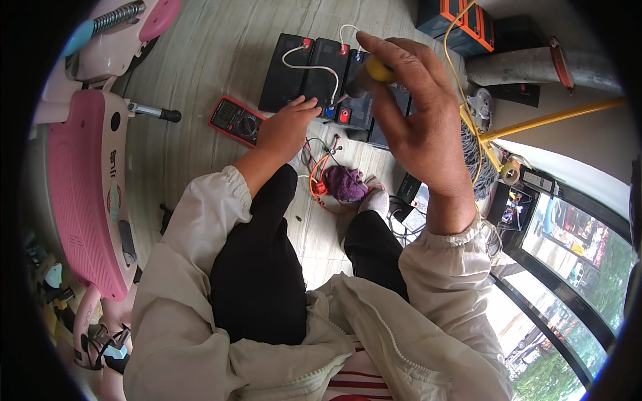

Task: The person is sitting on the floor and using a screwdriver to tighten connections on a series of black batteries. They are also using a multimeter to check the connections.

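Black batteries (284, 83) stand side by side on the floor in front of me, with red and blue terminals. A white wire (313, 67) arcs from a red terminal (306, 44) on the left battery to a blue terminal (330, 112) on its neighbour. My right hand (428, 120) grips a screwdriver (378, 69) with a yellow-ended handle, its tip slanting down toward that blue terminal; whether it touches is unclear. Beside the same terminal, my left hand (287, 127) rests its outstretched fingers on the near edge of the battery. My right hand partly covers the batteries on the right.
Left of the batteries lies a red multimeter (237, 121). Leads and a purple cloth bundle (345, 183) sit between my feet. A pink scooter (87, 194) flanks me on the left; a yellow pole (555, 119), a mop head and a glass door (575, 247) are on the right.
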Tool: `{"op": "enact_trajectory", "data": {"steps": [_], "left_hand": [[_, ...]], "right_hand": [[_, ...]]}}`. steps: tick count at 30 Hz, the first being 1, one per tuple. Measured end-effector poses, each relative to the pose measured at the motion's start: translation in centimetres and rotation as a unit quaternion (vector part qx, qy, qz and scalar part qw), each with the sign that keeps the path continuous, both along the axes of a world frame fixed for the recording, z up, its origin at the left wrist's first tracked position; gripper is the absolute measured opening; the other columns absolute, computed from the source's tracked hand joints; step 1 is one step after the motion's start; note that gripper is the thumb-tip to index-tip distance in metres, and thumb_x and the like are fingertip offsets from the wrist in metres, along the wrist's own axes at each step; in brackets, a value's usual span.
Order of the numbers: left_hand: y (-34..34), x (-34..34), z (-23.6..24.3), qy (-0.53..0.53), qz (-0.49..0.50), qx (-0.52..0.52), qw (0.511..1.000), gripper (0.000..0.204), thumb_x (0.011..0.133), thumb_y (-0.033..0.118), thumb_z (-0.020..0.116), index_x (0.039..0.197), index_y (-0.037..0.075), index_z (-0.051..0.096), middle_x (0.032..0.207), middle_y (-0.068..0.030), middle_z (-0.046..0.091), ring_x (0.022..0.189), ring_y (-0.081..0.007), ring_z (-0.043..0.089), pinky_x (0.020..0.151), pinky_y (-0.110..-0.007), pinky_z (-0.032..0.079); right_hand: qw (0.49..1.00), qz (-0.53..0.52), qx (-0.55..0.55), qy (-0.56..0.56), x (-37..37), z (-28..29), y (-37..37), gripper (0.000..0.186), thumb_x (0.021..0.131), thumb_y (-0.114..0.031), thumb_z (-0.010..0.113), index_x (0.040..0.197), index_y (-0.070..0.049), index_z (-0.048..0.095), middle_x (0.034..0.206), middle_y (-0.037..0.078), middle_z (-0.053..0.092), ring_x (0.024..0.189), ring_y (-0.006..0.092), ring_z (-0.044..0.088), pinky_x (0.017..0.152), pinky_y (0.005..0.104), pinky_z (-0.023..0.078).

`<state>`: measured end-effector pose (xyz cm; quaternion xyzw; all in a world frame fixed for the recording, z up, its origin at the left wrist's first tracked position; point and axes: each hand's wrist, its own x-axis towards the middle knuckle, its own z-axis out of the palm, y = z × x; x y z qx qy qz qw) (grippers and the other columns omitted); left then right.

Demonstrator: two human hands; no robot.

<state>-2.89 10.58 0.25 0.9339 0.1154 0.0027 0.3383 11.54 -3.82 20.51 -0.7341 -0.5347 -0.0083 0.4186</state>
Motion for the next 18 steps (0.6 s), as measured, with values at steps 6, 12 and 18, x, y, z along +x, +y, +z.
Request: {"op": "enact_trajectory", "data": {"steps": [6, 12, 18], "left_hand": [[-0.17, -0.15, 0.13, -0.008, 0.009, 0.003, 1.000, 0.043, 0.092, 0.000, 0.049, 0.131, 0.008, 0.066, 0.147, -0.0063, 0.057, 0.141, -0.0252, 0.048, 0.111, -0.036, 0.046], [-0.14, -0.10, 0.11, -0.007, 0.010, 0.000, 1.000, 0.041, 0.093, 0.002, 0.049, 0.130, 0.008, 0.066, 0.147, -0.0065, 0.057, 0.141, -0.0252, 0.048, 0.111, -0.036, 0.046], [-0.10, -0.14, -0.19, -0.013, 0.005, 0.009, 1.000, 0.041, 0.094, 0.002, 0.049, 0.130, 0.007, 0.066, 0.147, -0.0068, 0.057, 0.141, -0.0252, 0.048, 0.111, -0.036, 0.045]], "right_hand": [[0.999, -0.001, -0.035, 0.035, -0.25, 0.49, -0.47, 0.050, 0.084, 0.005, 0.070, 0.132, -0.009, 0.068, 0.119, 0.012, 0.062, 0.107, 0.0229, 0.064, 0.096, 0.0336, 0.051], [0.998, 0.005, -0.054, 0.010, 0.23, 0.47, -0.60, 0.049, 0.087, 0.000, 0.072, 0.134, -0.010, 0.067, 0.121, 0.011, 0.062, 0.112, 0.0245, 0.063, 0.096, 0.0337, 0.051], [0.997, -0.003, -0.056, 0.056, -0.26, 0.54, -0.61, 0.049, 0.089, 0.002, 0.068, 0.137, -0.010, 0.065, 0.124, 0.011, 0.060, 0.109, 0.0228, 0.063, 0.096, 0.0336, 0.051]]}}
